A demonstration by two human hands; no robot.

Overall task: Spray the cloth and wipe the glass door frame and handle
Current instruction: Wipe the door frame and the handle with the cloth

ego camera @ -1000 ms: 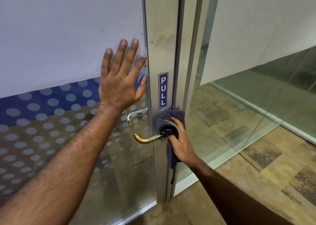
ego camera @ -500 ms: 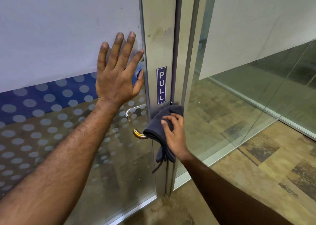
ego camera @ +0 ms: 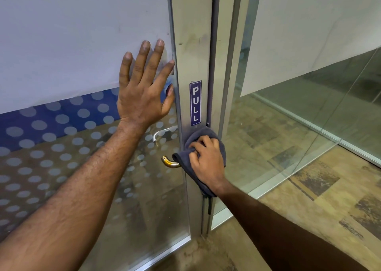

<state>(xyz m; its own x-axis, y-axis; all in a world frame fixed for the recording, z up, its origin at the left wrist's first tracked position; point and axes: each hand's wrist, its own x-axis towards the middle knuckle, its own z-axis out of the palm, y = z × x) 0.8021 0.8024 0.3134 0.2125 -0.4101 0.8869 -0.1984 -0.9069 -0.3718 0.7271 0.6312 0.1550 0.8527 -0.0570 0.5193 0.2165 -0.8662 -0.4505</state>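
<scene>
One cloth (ego camera: 203, 133): grey, bunched over the handle (ego camera: 169, 163) against the door frame (ego camera: 192, 33).
Right grip (ego camera: 207, 161): grasping the cloth, fingers curled.
Left grip (ego camera: 142, 93): released, flat on the glass (ego camera: 148, 204), fingers spread.
PULL sticker (ego camera: 195, 102): just above the cloth.

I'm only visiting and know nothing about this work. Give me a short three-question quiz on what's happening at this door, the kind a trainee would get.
1. True or false: the left hand lies flat, fingers straight, on the glass door.
2. What does the right hand grip over the base of the lever handle? A) a spray bottle B) a dark grey cloth C) a sponge
3. Fill in: the blue sticker on the metal door frame reads ____.
Key: 1 true; 2 B; 3 PULL.
</scene>
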